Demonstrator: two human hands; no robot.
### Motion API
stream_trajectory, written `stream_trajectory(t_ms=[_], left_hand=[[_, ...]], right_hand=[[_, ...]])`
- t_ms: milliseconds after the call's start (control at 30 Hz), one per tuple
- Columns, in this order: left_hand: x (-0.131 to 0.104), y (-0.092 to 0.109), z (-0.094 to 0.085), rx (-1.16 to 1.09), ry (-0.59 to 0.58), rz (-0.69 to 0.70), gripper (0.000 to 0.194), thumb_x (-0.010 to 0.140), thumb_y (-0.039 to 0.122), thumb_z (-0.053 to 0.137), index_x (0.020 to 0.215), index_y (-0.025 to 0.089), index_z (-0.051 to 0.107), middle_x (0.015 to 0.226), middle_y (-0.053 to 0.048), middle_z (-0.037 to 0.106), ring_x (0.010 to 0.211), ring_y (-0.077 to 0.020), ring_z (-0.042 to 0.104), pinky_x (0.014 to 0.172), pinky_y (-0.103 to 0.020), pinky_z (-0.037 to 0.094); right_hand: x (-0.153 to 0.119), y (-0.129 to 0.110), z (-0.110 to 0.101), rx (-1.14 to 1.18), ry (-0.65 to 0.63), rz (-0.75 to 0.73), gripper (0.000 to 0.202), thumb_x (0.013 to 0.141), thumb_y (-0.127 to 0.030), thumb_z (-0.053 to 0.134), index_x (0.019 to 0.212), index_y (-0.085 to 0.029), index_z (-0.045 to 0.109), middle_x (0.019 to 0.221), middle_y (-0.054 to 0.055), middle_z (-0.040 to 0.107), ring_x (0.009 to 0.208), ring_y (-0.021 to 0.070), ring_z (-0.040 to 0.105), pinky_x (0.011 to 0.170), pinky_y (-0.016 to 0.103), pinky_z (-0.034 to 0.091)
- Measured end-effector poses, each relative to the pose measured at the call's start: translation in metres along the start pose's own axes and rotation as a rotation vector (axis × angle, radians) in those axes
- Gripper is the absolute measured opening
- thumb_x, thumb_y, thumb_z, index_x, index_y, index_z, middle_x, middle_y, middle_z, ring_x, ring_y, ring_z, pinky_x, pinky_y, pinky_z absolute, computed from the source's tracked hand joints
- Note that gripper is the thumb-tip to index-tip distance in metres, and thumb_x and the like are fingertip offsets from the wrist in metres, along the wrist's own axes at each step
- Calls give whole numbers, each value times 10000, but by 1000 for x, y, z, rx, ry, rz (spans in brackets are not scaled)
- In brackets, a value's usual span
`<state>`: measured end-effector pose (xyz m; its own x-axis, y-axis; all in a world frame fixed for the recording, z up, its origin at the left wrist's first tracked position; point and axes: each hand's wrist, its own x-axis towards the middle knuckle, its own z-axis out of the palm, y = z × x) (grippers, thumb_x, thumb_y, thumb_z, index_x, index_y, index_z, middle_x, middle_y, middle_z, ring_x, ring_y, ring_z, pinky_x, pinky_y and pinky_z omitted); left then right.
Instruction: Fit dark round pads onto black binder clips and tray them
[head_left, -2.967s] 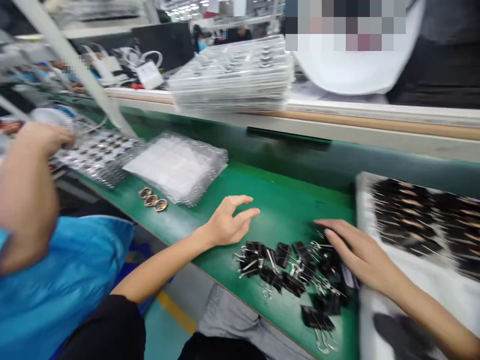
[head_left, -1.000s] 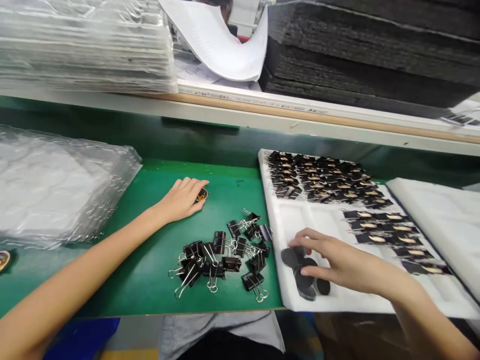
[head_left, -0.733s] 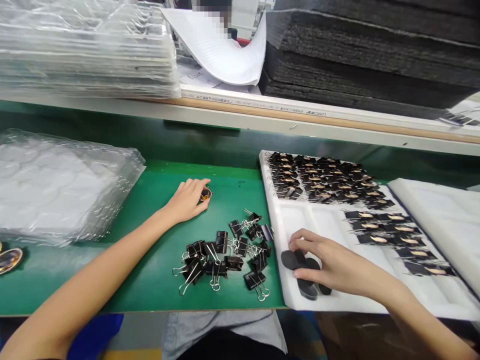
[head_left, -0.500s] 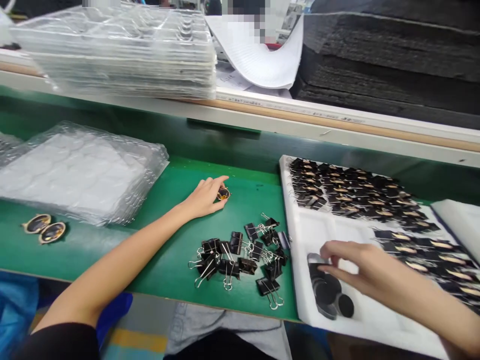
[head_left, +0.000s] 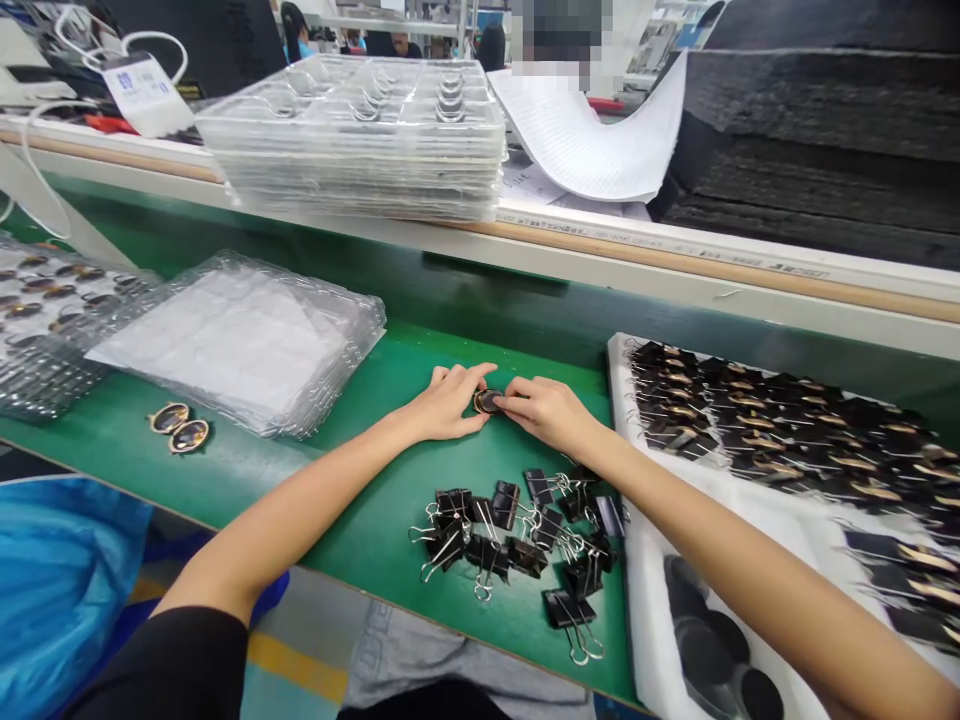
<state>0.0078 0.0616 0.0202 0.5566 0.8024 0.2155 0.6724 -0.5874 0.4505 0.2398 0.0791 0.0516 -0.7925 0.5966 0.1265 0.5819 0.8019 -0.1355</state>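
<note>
The right hand (head_left: pixel 551 412) has left the black discs (head_left: pixel 705 650) in the white tray (head_left: pixel 652 600), lower right, and its fingertips now meet the gold-rimmed oval piece (head_left: pixel 486 401) beside the left hand (head_left: pixel 450 402) at mid-frame. Three such pieces lay together left of centre at first; two (head_left: pixel 178 428) lie there now. The co-worker's bare arm has gone from the left edge, where blue cloth (head_left: pixel 64 590) still shows.
</note>
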Motion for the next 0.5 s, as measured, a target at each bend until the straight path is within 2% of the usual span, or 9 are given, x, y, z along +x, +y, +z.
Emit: stream_trajectory(t_ms=[67, 167, 267, 367, 433, 500], left_hand=[[0, 0, 0, 6, -13, 3, 714, 922, 413, 619, 1524, 207, 294, 1253, -126, 627, 1183, -311, 547, 1024, -450, 330], [1, -1, 0, 9, -12, 23, 657, 927, 458, 624, 1470, 200, 361, 1243, -132, 622, 1177, -316, 545, 1022, -450, 329], [1, -2, 0, 18, -17, 48, 497, 959, 457, 590, 1361, 202, 447, 1241, -120, 625, 1144, -294, 547, 987, -426, 336], [1, -1, -2, 41, -19, 76, 417, 972, 460, 576, 1294, 211, 485, 1259, -112, 617, 1140, -283, 539, 971, -417, 333], [1, -1, -3, 60, -9, 95, 344, 978, 452, 565, 1231, 222, 524, 1257, -106, 606, 1110, -272, 543, 961, -418, 333], [1, -1, -3, 74, -8, 110, 236, 990, 396, 531, 1153, 227, 559, 1235, -98, 606, 1081, -261, 550, 948, -420, 336]], right_hand=[[2, 0, -2, -37, -57, 0, 331, 987, -164, 486, 1169, -187, 761, 1045, 113, 706, 793, 205, 645, 776, 360, 504], [3, 2, -8, 102, -113, -72, 448, 883, -59, 486, 1227, -197, 737, 1161, 104, 707, 990, 243, 668, 882, 389, 531], [-2, 7, -16, 297, -71, -107, 496, 874, -48, 446, 1255, -219, 713, 1277, 79, 687, 1171, 249, 638, 1018, 423, 509], [-15, 8, -30, 347, -46, 12, 343, 953, -175, 486, 1202, -203, 720, 1195, 98, 701, 1094, 254, 667, 992, 423, 514], [-27, 3, -43, 338, -150, 77, 257, 971, -331, 575, 1130, -203, 732, 1104, 98, 709, 996, 260, 677, 914, 408, 525], [-40, -4, -55, 334, -313, 104, 287, 923, -466, 680, 1055, -218, 737, 1049, 83, 709, 928, 257, 673, 862, 390, 512]])
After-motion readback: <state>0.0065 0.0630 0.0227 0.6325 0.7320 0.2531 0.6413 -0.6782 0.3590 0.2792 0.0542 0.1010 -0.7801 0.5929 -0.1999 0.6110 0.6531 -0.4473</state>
